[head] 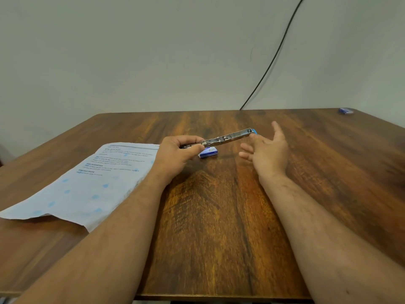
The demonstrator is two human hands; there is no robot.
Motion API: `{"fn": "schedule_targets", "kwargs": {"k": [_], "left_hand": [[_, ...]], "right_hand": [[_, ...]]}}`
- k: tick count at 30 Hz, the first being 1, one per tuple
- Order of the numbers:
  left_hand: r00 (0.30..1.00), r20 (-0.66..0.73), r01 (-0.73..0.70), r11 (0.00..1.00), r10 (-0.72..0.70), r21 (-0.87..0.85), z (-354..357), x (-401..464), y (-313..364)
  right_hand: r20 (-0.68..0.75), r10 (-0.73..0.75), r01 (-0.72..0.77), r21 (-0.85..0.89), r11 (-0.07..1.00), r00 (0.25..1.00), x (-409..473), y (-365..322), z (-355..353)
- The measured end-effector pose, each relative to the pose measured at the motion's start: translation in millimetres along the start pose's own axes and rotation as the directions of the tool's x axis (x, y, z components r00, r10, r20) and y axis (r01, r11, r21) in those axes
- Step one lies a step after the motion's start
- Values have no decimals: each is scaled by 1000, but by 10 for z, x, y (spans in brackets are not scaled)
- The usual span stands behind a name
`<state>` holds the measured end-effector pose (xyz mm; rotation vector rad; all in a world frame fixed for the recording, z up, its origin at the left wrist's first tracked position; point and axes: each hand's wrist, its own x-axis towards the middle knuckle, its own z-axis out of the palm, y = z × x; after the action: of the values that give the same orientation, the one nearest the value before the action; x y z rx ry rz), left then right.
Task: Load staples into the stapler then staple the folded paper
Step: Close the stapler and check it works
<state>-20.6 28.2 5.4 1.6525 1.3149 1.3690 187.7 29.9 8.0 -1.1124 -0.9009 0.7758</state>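
My left hand (178, 153) is shut on one end of the stapler (228, 138), a long metal body swung out flat, its blue tip pointing right and away above the table. My right hand (266, 151) hovers just right of that tip, fingers spread and holding nothing. A small blue and white staple box (208, 152) lies on the wooden table (214, 207) beneath the stapler. The printed paper (92, 183) lies flat to the left, partly under my left forearm.
A second small blue box (345, 111) sits near the table's far right corner. A black cable (274, 60) runs down the wall behind the table's back edge.
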Motion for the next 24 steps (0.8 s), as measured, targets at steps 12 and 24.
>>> {"fn": "schedule_targets", "kwargs": {"k": [12,24], "left_hand": [[996,39,-85,996,83,40,95,-22,27],[989,104,-91,985,106,-143,115,-18,7]], "right_hand": [[303,-123,128,4,992,945,-31,18,90],[500,-146,230,-111,967,853,-55,134,123]]}}
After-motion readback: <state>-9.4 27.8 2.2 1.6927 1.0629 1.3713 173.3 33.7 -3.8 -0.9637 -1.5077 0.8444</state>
